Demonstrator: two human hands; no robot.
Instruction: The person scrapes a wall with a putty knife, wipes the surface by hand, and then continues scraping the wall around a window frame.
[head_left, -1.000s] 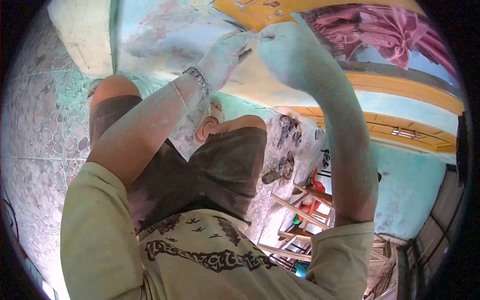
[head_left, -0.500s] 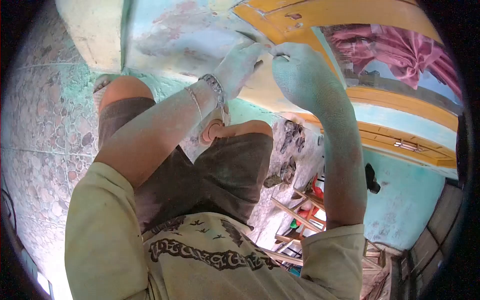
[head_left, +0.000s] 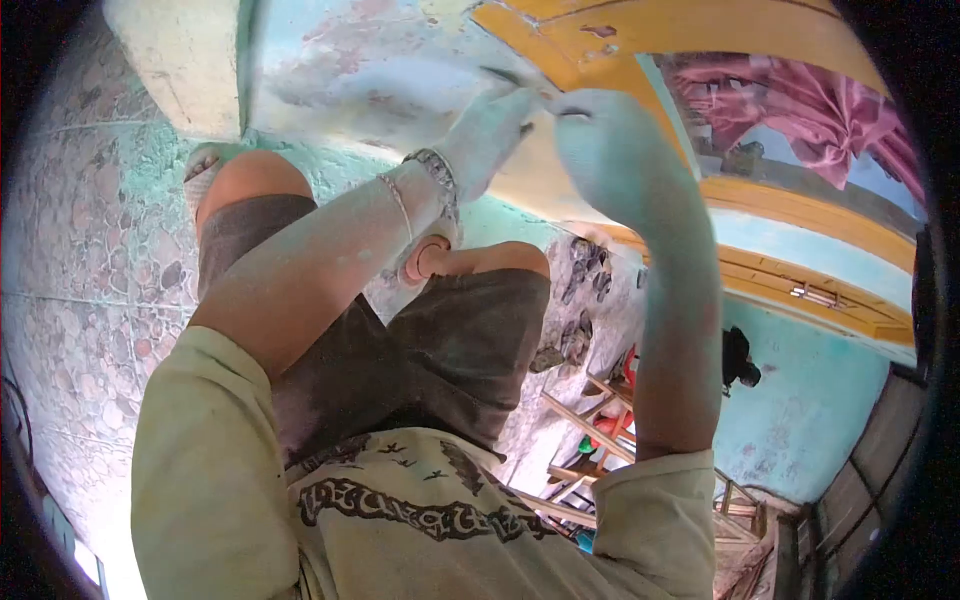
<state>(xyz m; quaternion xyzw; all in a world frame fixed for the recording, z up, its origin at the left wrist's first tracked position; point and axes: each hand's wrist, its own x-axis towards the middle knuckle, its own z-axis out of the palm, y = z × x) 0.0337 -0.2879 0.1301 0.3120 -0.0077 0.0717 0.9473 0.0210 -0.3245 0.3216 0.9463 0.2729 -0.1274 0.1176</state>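
Observation:
My left hand [head_left: 487, 137], pale with dust and with bracelets at the wrist, is closed in front of the patchy wall [head_left: 345, 80]. A thin, dark, flat-edged tool [head_left: 505, 74] shows past its fingers; its kind is not clear. Close beside it, my right hand [head_left: 615, 150] is bent at the wrist and curled shut, also dusty. Its fingertips nearly meet those of my left hand, and whatever it holds is hidden. Both hands are near the corner of the yellow-orange window frame [head_left: 575, 50].
A pink curtain [head_left: 810, 110] hangs behind the window glass at upper right. Below lie a stone-patterned floor [head_left: 100, 240] and several pieces of footwear [head_left: 585, 270]. Wooden furniture [head_left: 590, 420] stands at lower right. A pale pillar [head_left: 185, 70] juts out at upper left.
Both hands have shifted slightly to the right, still closed and close together. My right forearm has turned a little, and its sleeve has moved left.

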